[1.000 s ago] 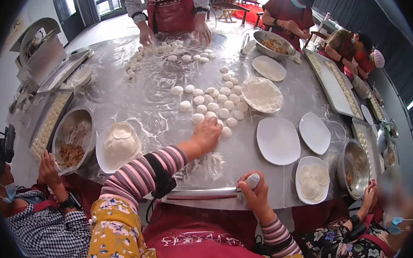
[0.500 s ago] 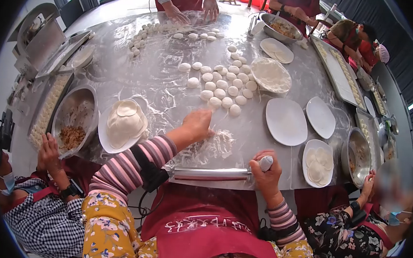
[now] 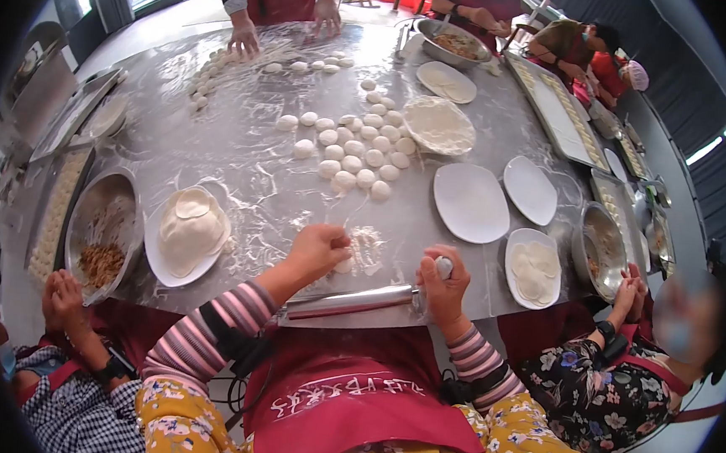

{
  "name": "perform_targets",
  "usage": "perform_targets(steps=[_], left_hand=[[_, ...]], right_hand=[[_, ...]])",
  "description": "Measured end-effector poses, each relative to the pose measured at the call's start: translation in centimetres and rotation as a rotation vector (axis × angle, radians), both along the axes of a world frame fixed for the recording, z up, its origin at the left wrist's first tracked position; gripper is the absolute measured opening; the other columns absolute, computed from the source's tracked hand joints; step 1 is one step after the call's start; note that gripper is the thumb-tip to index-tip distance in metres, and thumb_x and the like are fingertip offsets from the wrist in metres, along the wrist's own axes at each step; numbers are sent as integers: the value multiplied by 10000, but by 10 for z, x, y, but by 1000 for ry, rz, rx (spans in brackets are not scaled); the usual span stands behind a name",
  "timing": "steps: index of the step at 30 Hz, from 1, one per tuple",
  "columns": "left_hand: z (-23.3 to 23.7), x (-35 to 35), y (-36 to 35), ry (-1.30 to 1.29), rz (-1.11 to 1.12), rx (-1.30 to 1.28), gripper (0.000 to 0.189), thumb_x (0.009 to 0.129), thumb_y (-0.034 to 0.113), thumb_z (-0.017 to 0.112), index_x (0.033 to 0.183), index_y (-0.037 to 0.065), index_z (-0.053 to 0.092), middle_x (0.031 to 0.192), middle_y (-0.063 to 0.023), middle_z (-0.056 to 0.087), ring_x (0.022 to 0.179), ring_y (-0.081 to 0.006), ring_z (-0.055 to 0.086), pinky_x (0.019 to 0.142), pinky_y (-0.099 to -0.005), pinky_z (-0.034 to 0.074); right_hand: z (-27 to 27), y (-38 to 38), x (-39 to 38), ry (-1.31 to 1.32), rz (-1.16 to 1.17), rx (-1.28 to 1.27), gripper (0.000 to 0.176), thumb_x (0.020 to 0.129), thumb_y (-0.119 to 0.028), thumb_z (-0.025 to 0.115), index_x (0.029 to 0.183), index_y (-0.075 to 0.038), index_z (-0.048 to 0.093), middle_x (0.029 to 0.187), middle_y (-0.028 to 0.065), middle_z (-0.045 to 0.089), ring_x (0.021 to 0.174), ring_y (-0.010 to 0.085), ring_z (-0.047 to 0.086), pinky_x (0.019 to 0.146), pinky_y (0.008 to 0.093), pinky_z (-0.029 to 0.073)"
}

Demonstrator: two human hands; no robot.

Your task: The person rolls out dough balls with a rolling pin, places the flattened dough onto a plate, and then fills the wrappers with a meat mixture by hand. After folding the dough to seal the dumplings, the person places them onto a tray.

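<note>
Silvery metal gleams on the rolling pin [image 3: 349,301], which lies along the near edge of the bench [image 3: 242,146], with the right hand [image 3: 445,286] closed around its handle. The left hand [image 3: 322,251] has its fingers drawn in narrow at a pale piece of dough [image 3: 343,265] beside a floury patch, though I cannot tell whether they pinch it. Open bench separates that hand from the dough balls [image 3: 354,148] beyond and the loaded plate [image 3: 166,270] to its left.
</note>
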State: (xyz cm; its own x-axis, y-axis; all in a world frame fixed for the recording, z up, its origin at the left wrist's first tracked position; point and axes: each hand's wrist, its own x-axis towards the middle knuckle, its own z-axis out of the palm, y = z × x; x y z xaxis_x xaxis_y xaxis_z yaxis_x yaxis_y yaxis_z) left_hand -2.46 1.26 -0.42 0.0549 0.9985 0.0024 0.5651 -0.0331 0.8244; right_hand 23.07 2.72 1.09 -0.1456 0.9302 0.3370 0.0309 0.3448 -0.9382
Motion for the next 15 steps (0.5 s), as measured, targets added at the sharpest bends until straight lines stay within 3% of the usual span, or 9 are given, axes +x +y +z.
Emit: perform_targets(steps=[2, 5, 9, 15], left_hand=[[-6, -1, -6, -161, 102, -93, 150, 766, 45, 719, 896, -25, 695, 794, -99, 707, 725, -128, 661, 674, -274, 539], [-7, -2, -6, -155, 108, -86, 144, 759, 47, 725, 888, -14, 708, 781, -103, 710, 717, -129, 667, 674, -271, 540], [-2, -3, -10, -94, 100, -88, 145, 748, 47, 733, 883, -3, 720, 786, -110, 717, 713, -126, 668, 671, -269, 538], [2, 0, -4, -53, 11, -130, 135, 745, 75, 727, 864, 13, 735, 778, -126, 716, 699, -188, 680, 680, -301, 533]], right_hand=[[-7, 2, 8, -95, 59, 196, 101, 867, -7, 645, 934, -23, 572, 751, 38, 594, 580, 100, 538, 545, 241, 441], [1, 2, 5, -117, 59, 317, 98, 874, 16, 620, 895, -30, 536, 721, 38, 583, 573, 107, 556, 554, 245, 462], [4, 1, -9, 9, 47, 48, 93, 890, 17, 596, 938, -24, 528, 754, 70, 589, 568, 118, 579, 528, 257, 491], [-5, 45, -36, -88, -10, 97, 136, 866, -2, 655, 912, -45, 534, 662, 12, 550, 515, 73, 533, 451, 236, 411]])
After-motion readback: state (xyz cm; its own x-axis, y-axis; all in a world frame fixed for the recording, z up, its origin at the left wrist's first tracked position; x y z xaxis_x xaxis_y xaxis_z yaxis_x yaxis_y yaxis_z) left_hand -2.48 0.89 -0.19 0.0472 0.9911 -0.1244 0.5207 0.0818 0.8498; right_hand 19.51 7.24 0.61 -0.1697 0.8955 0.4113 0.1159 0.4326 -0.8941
